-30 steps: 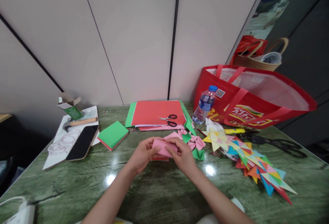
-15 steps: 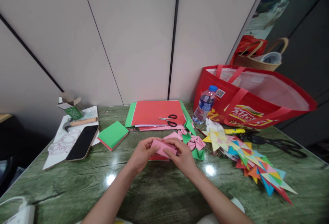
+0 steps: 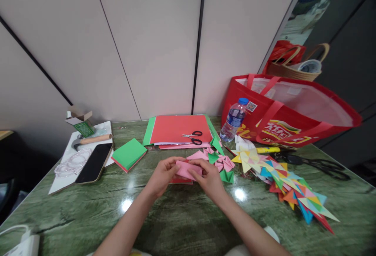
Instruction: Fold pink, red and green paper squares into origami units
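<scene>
Between my two hands is a small folded piece of pink paper (image 3: 185, 169), held up over the table. My left hand (image 3: 162, 174) pinches its left end between thumb and fingers. At its right end, my right hand (image 3: 209, 175) grips it, the thumb lying across the front. Red paper (image 3: 180, 180) lies underneath, partly covered by the hands. Just beyond my right hand are several folded pink paper pieces (image 3: 226, 164) and a few green ones, one green piece (image 3: 226, 176) lying closest to the wrist.
Scissors (image 3: 194, 137) rest on a stack of red paper (image 3: 176, 126). Green sheets (image 3: 129, 153), a phone (image 3: 95, 164) and a hammer (image 3: 92, 140) lie left. Right are a water bottle (image 3: 235, 119), a red bag (image 3: 282, 111) and a colourful folded-paper chain (image 3: 293, 187).
The pink paper has turned slightly between my fingers and now lies more level. Both hands stay in nearly the same place, still gripping it.
</scene>
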`<state>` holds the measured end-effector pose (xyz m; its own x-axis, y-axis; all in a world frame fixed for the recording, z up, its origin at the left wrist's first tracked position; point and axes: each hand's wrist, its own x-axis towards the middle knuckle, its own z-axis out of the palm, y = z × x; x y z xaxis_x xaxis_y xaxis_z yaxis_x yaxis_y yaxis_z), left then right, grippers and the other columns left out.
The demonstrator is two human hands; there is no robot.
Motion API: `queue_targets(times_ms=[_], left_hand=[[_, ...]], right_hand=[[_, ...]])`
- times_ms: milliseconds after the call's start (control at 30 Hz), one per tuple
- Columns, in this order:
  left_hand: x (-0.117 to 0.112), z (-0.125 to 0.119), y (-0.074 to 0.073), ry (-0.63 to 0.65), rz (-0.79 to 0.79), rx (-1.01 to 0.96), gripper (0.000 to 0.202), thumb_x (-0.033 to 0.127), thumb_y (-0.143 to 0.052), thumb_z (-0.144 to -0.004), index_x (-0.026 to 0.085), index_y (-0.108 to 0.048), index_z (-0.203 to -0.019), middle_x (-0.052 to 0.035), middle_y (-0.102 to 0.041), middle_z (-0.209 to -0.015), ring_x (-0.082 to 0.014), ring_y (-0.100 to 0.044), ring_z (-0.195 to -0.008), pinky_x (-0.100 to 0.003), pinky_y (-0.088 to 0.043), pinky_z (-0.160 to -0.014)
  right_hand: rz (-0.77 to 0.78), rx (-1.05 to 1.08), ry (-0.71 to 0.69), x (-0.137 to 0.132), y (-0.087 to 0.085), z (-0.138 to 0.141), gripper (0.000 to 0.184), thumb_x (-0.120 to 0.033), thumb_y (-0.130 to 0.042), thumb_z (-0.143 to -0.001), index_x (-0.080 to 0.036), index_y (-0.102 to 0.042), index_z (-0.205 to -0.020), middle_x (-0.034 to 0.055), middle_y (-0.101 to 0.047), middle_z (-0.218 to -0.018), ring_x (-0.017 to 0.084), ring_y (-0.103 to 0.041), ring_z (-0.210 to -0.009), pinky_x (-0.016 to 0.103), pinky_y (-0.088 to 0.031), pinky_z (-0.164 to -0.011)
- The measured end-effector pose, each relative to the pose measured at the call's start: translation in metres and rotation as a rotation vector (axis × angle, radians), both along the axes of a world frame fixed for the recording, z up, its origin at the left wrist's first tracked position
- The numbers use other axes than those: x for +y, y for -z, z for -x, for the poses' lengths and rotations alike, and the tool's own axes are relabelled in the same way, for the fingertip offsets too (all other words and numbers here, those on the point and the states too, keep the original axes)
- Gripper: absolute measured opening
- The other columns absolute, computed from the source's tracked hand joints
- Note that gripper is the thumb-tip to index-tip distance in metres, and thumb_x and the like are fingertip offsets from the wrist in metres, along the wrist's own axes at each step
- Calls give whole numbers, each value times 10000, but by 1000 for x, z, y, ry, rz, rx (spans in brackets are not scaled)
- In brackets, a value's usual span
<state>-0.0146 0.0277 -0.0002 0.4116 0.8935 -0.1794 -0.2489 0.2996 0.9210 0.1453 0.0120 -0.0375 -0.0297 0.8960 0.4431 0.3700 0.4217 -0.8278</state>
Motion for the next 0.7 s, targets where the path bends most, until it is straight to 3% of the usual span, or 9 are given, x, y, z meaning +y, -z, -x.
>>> queue_targets(times_ms=[700], left_hand=[[1,1,3,-23,-14,74,281,241,-664,-653,122,-632,-905,-39,-665,-684,-123,-582,-564,-235,-457,-583]], right_hand=[[43,-6,2,-1,0,0,150,-236,-578,-739,-184,-622,-873,54,-652,-846,193,-592,-778,288,-453,-679]])
